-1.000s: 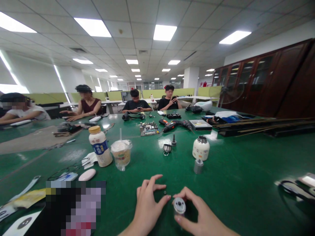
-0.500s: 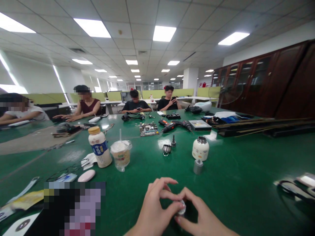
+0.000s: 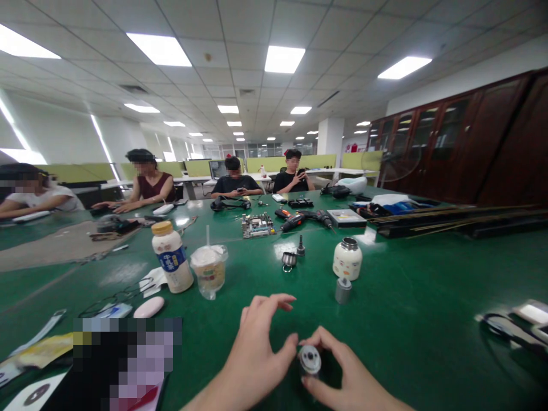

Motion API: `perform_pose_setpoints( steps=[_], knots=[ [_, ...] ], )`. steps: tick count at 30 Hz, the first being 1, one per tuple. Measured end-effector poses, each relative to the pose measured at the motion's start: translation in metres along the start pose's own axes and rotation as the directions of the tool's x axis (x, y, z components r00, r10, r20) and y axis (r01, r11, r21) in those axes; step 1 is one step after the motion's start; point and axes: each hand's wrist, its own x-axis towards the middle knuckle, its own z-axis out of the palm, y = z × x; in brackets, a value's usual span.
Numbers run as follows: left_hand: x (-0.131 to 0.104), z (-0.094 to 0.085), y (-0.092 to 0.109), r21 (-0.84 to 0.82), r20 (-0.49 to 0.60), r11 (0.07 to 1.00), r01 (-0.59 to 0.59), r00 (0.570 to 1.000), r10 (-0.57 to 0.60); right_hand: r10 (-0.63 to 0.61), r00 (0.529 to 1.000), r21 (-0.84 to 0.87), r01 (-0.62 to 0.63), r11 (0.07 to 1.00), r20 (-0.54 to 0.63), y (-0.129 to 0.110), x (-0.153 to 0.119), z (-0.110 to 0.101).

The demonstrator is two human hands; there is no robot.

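At the near edge of the green table (image 3: 411,319), my right hand (image 3: 342,371) grips a small silver metal cylinder (image 3: 310,359) between thumb and fingers. The cylinder's round top faces up and shows dark holes. My left hand (image 3: 261,348) is open just left of it, thumb and forefinger spread apart; the thumb tip is close to the cylinder's side, and whether it touches I cannot tell. Beyond my hands stands another small grey metal cylinder (image 3: 343,292), in front of a cream flask (image 3: 347,260) with its mouth uncovered. A silver cup-shaped part with a ring (image 3: 289,261) lies farther off.
On the left stand a milk tea bottle (image 3: 173,260) and a plastic drink cup (image 3: 209,271). Farther back are a dark pointed part (image 3: 301,246), a circuit board (image 3: 258,225) and a power drill (image 3: 293,221). Several people sit around the far side. A cable (image 3: 500,328) lies right.
My left hand has let go of the cylinder and drawn back to the left, its fingers opening. The cylinder's top is now uncovered, still in my right hand.
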Motion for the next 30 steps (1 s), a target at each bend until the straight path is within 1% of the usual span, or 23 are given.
perform_pose_setpoints(
  steps=[1, 2, 3, 5, 6, 7, 8, 9, 10, 12, 15, 17, 18, 20, 22, 24, 26, 30],
  knots=[
    [0.005, -0.014, -0.006, 0.092, 0.044, 0.995, -0.028, 0.999, 0.024, 0.009, 1.000, -0.002, -0.009, 1.000, 0.004, 0.000, 0.000, 0.000],
    [0.011, -0.029, -0.013, 0.199, 0.089, 0.980, -0.030, 0.996, 0.012, 0.019, 1.000, -0.003, -0.019, 1.000, 0.010, -0.001, -0.001, -0.001],
    [0.016, -0.045, -0.021, 0.308, 0.118, 0.951, 0.008, 0.992, -0.046, 0.028, 0.999, -0.003, -0.028, 1.000, 0.017, -0.001, -0.001, -0.002],
    [0.025, -0.073, -0.038, 0.507, 0.168, 0.858, 0.086, 0.966, -0.196, 0.041, 0.999, 0.001, -0.041, 0.999, 0.028, -0.003, 0.000, -0.003],
    [0.028, -0.083, -0.046, 0.577, 0.180, 0.810, 0.105, 0.951, -0.251, 0.045, 0.998, 0.002, -0.045, 0.999, 0.033, -0.004, 0.000, -0.004],
    [0.030, -0.089, -0.052, 0.601, 0.176, 0.791, 0.119, 0.945, -0.276, 0.047, 0.998, 0.005, -0.047, 0.999, 0.037, -0.005, 0.001, -0.004],
    [0.032, -0.091, -0.058, 0.612, 0.179, 0.781, 0.125, 0.940, -0.291, 0.048, 0.998, 0.007, -0.048, 0.999, 0.041, -0.006, 0.001, -0.004],
    [0.034, -0.089, -0.063, 0.613, 0.188, 0.780, 0.124, 0.936, -0.297, 0.048, 0.998, 0.007, -0.048, 0.999, 0.043, -0.007, 0.001, -0.005],
    [0.036, -0.084, -0.066, 0.606, 0.199, 0.786, 0.121, 0.934, -0.297, 0.048, 0.998, 0.006, -0.049, 0.999, 0.043, -0.007, 0.001, -0.005],
    [0.038, -0.066, -0.069, 0.588, 0.213, 0.800, 0.120, 0.931, -0.296, 0.051, 0.998, -0.001, -0.051, 0.999, 0.043, -0.008, 0.001, -0.005],
    [0.039, -0.034, -0.074, 0.586, 0.204, 0.798, 0.139, 0.928, -0.311, 0.049, 0.998, -0.009, -0.049, 0.999, 0.041, -0.008, 0.001, -0.004],
    [0.038, -0.018, -0.080, 0.583, 0.189, 0.797, 0.156, 0.928, -0.320, 0.043, 0.998, -0.006, -0.043, 0.999, 0.041, -0.007, 0.001, -0.004],
    [0.038, -0.013, -0.084, 0.577, 0.182, 0.800, 0.164, 0.929, -0.322, 0.039, 0.998, -0.003, -0.039, 0.999, 0.039, -0.007, 0.001, -0.004],
    [0.039, -0.008, -0.094, 0.557, 0.177, 0.811, 0.181, 0.928, -0.328, 0.034, 0.999, 0.002, -0.034, 0.999, 0.035, -0.006, 0.002, -0.004],
    [0.041, -0.008, -0.103, 0.529, 0.186, 0.825, 0.198, 0.922, -0.340, 0.031, 0.999, 0.006, -0.031, 1.000, 0.030, -0.005, 0.002, -0.004],
    [0.044, -0.010, -0.107, 0.502, 0.195, 0.838, 0.212, 0.917, -0.348, 0.032, 0.999, 0.008, -0.032, 0.999, 0.026, -0.005, 0.002, -0.004],
    [0.046, -0.011, -0.106, 0.479, 0.194, 0.850, 0.217, 0.919, -0.344, 0.034, 0.999, 0.007, -0.034, 0.999, 0.022, -0.005, 0.001, -0.004],
    [0.042, -0.010, -0.093, 0.442, 0.192, 0.875, 0.198, 0.932, -0.308, 0.031, 0.999, 0.006, -0.031, 0.999, 0.015, -0.005, 0.000, -0.003]
  ],
)
